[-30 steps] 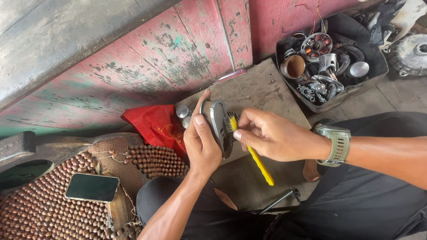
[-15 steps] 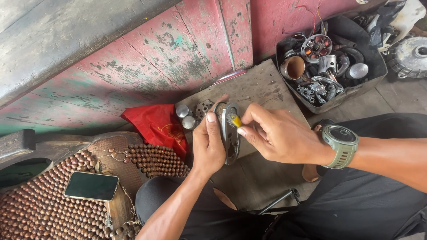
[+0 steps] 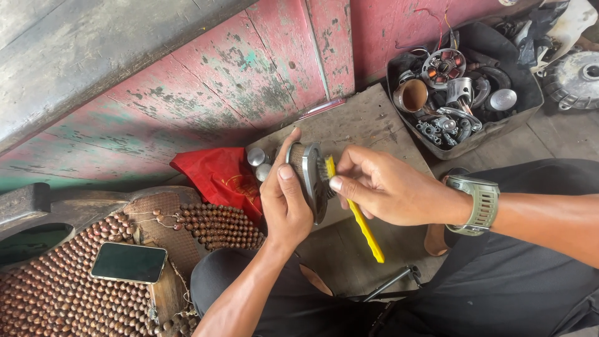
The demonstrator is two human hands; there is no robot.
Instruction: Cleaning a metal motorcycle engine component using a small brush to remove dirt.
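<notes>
My left hand (image 3: 285, 200) grips a round grey metal engine part (image 3: 308, 178), held upright on edge over a worn board (image 3: 362, 125). My right hand (image 3: 387, 187), with a green watch on its wrist, holds a yellow-handled brush (image 3: 357, 215) whose head presses against the right face of the metal part. The brush handle slants down to the right. Two small silver caps (image 3: 258, 162) lie just left of the part.
A red cloth bag (image 3: 215, 178) lies left of my hands. A black tray (image 3: 465, 87) of metal engine parts stands at the upper right. A phone (image 3: 129, 263) rests on a wooden bead mat (image 3: 43, 299). A dark rod (image 3: 393, 282) lies near my knee.
The brush has shifted on the part's face, handle now slanting down again as it did a second ago. My left hand keeps its grip, with the part turned slightly.
</notes>
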